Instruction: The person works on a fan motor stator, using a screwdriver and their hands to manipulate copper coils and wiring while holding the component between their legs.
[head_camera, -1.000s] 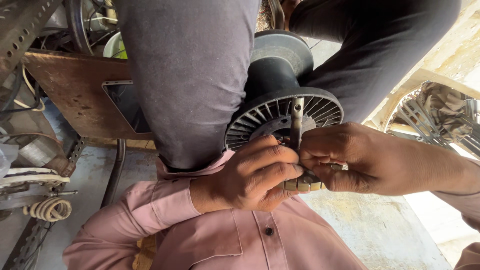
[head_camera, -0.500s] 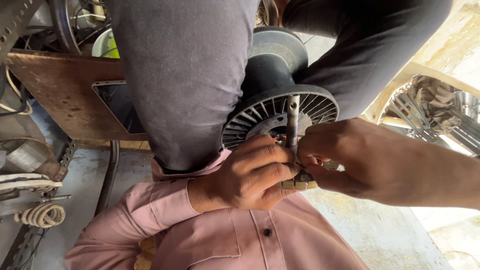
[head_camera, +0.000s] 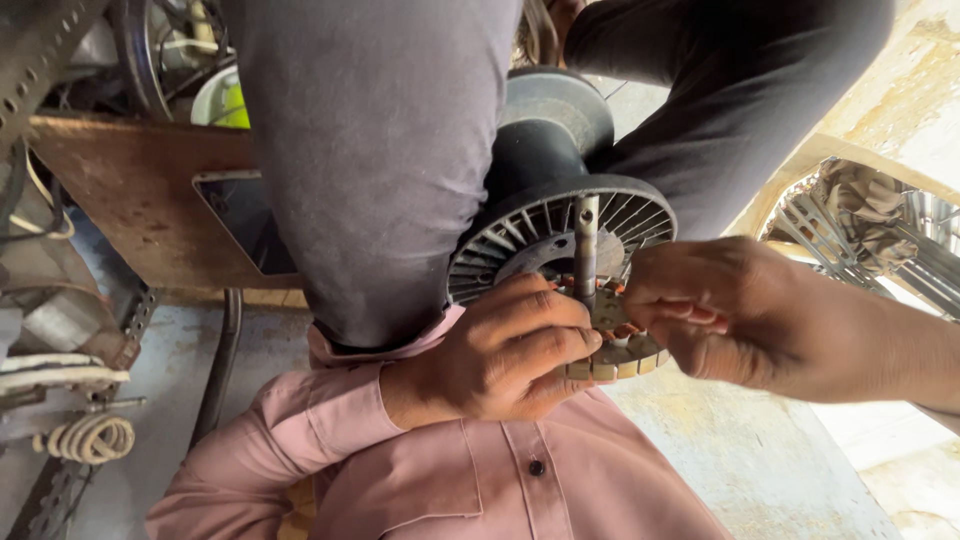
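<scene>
Both hands are pinched in at the centre of the frame. My left hand (head_camera: 495, 350) has its fingers curled together around the pale, slotted laminated metal ring (head_camera: 612, 358), thumb and forefinger pressing on its near edge. My right hand (head_camera: 745, 315) comes in from the right, fingertips closed tight on the same ring beside the upright steel shaft (head_camera: 586, 245). What exactly sits under those fingertips I cannot tell.

The ring sits low on the shaft, against the black finned motor housing (head_camera: 545, 215), which is braced between grey-trousered knees (head_camera: 385, 150).

To do this well, I judge both hands should press evenly so the ring stays square to the shaft, with the copper windings (head_camera: 600, 290) kept clear of pinching.

Left of frame, a rusty brown board (head_camera: 120, 195) and a coiled spring (head_camera: 90, 438) lie well apart.
</scene>
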